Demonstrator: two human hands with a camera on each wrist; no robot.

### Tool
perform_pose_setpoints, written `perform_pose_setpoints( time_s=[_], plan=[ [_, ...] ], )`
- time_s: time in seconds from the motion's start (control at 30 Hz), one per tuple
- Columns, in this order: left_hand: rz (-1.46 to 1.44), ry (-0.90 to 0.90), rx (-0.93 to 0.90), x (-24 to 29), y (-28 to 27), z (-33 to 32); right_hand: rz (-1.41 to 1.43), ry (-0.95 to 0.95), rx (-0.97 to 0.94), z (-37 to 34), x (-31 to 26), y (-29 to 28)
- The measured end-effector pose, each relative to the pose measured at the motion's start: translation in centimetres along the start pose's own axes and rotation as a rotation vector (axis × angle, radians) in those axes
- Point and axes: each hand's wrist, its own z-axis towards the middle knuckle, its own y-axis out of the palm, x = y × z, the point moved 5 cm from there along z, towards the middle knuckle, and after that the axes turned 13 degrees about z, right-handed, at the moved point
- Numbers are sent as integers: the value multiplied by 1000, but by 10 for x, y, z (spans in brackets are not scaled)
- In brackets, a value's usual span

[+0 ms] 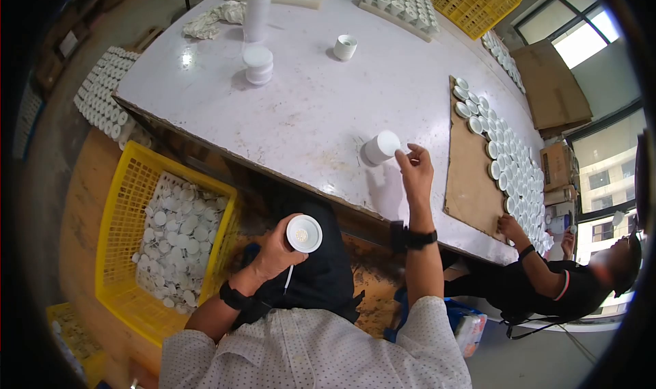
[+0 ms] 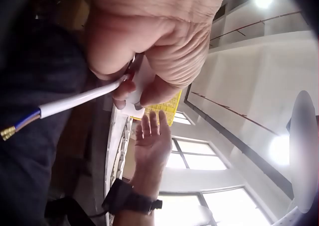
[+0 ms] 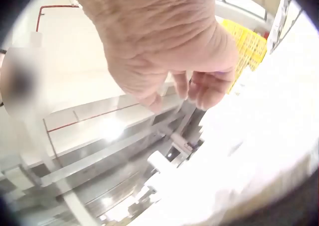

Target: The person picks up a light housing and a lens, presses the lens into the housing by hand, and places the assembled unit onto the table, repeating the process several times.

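Left hand (image 1: 275, 254): gripped one white cup (image 1: 312, 233). Right hand (image 1: 417, 174): empty, loosely bent, apparently mid-reach beside white cylinder (image 1: 383, 146); grasping needed closer fingers.

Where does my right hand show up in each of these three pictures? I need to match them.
Head view: right hand, right of centre, beside a short white cylinder.
Left wrist view: right hand, just below centre, palm showing.
Right wrist view: right hand, large, across the top.
Shared landmark: the yellow crate, upper right in the head view, near centre in the left wrist view, upper right in the right wrist view.
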Motion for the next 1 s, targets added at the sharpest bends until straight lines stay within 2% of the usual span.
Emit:
perform_pose_setpoints(
  time_s=[0.1,0.23,0.3,0.47,0.53,0.7,0.77,0.83,0.93,0.97,1.0],
  plan=[
    [1,-2,-7,-7,-1,-4,154,265,9,21,14,12],
    [5,-35,17,-15,-13,-11,86,292,-41,34,33,16],
    [-20,-37,32,-18,-19,-14,216,380,-30,34,40,15],
    [-91,-51,32,-24,-21,-17,412,427,-19,33,49,15],
    [-108,-76,7,-24,-19,-18,586,471,-17,28,44,16],
    [-102,-94,-6,-26,-17,-17,644,395,2,20,38,5],
    [-78,-103,-13,-25,-20,-18,698,362,22,8,33,-2],
    [51,-33,29,-18,-23,-16,839,376,69,-9,25,-5],
    [-32,-159,-16,-7,-19,-12,911,395,40,-42,10,7],
    [-24,-173,-23,-7,-17,-8,937,402,26,-50,8,12],
    [-20,-110,-24,-5,-15,-5,975,413,12,-59,8,17]
  ],
)
